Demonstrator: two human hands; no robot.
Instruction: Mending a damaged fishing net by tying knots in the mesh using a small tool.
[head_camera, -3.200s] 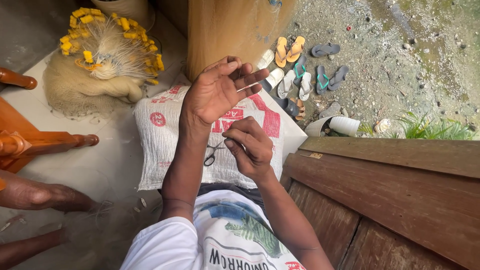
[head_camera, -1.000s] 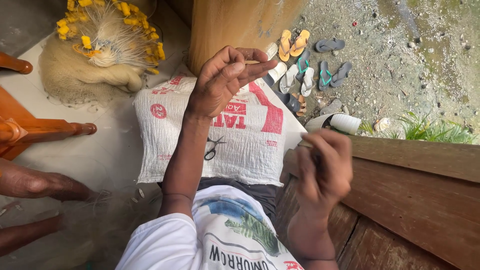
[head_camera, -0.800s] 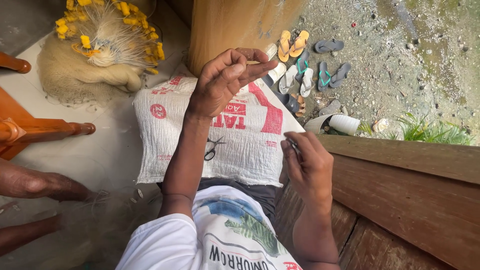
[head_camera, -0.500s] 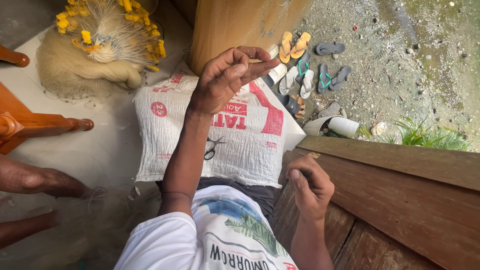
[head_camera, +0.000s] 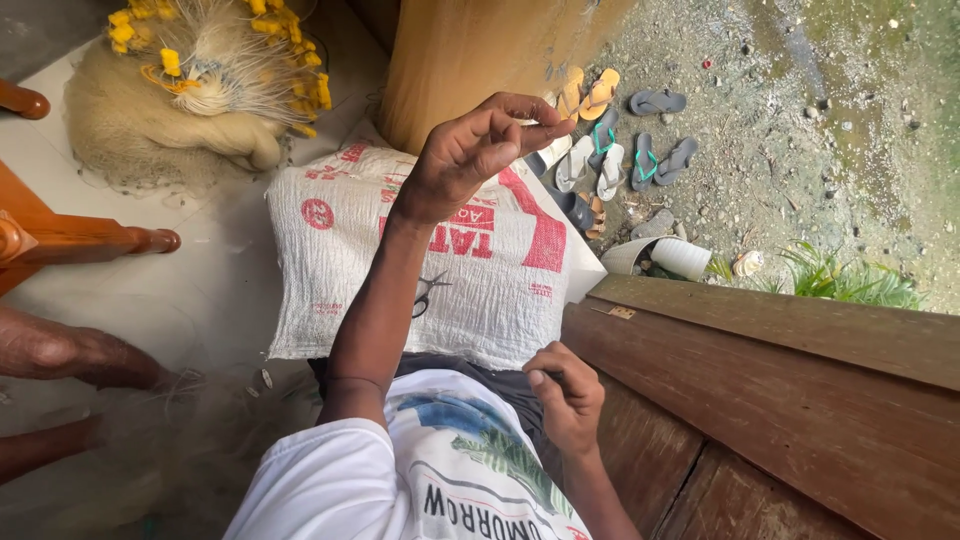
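Whatever your raised left hand pinches is too fine to make out, your right hand curls over its own fingertips, your forearm crosses the scissors, and the top edge cuts the fishing net.

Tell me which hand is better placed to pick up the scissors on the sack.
Probably the right hand: it sits low near the sack, while the left hand is raised, fingers pinched, above the scissors.

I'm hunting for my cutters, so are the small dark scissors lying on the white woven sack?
Yes, the small dark scissors lie flat on the white woven sack, just beside the raised left forearm.
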